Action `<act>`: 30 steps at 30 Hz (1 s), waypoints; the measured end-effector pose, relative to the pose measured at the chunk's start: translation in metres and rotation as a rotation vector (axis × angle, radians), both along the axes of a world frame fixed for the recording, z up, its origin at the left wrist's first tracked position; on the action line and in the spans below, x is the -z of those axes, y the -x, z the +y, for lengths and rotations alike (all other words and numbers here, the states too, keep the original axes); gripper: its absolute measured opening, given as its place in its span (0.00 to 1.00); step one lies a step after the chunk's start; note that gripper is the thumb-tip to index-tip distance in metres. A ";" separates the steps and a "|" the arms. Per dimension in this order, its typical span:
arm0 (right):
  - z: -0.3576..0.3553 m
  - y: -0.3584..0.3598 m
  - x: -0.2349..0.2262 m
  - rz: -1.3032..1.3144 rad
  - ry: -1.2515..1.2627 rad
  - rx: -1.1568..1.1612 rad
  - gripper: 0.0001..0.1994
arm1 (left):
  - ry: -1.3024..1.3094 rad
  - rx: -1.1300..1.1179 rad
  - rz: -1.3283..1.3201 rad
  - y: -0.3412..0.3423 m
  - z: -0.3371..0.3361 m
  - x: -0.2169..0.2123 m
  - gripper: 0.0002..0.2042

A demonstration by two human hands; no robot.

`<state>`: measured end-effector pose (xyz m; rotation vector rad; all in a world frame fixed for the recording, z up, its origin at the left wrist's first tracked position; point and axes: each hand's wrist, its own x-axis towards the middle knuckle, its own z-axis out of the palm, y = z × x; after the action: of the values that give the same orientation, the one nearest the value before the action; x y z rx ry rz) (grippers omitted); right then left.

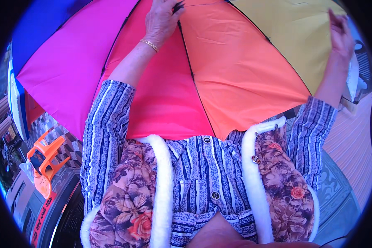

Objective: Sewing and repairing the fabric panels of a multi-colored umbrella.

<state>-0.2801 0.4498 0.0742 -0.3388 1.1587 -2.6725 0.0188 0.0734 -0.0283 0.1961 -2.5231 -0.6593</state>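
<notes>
The multicoloured umbrella (161, 95) is open just in front of the striped shirt (194, 163), its black ribs (192, 76) running along the joins between panels. Up by the top edge, the left hand (162, 20) pinches a small black piece (178, 6) between its fingers; I can't make out what it is. A thin dark line (206, 4), like thread, trails from there over the orange panel (239, 70). Beside the yellow panel (291, 37) the right hand (340, 35) is raised, its fingers too blurred for me to tell whether they grip anything. The umbrella is already spread; the handwork at that black piece looks unfinished, though how much remains I can't say.
</notes>
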 end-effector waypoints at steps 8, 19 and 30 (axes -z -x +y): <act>-0.213 -0.244 0.108 0.530 -1.091 -0.517 0.15 | -1.046 -0.043 -0.391 0.038 -0.021 0.004 0.05; -0.245 -0.267 0.138 0.881 -1.495 -0.398 0.20 | -0.018 0.143 -0.207 0.047 0.021 -0.003 0.07; -0.236 -0.225 0.120 0.554 -1.040 -0.272 0.11 | -0.258 0.174 -0.058 0.033 -0.007 -0.027 0.06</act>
<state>-0.0550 0.2138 -0.0462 -0.9450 2.2306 -1.4619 -0.0141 0.0663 -0.0010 0.0873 -2.5233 -1.0641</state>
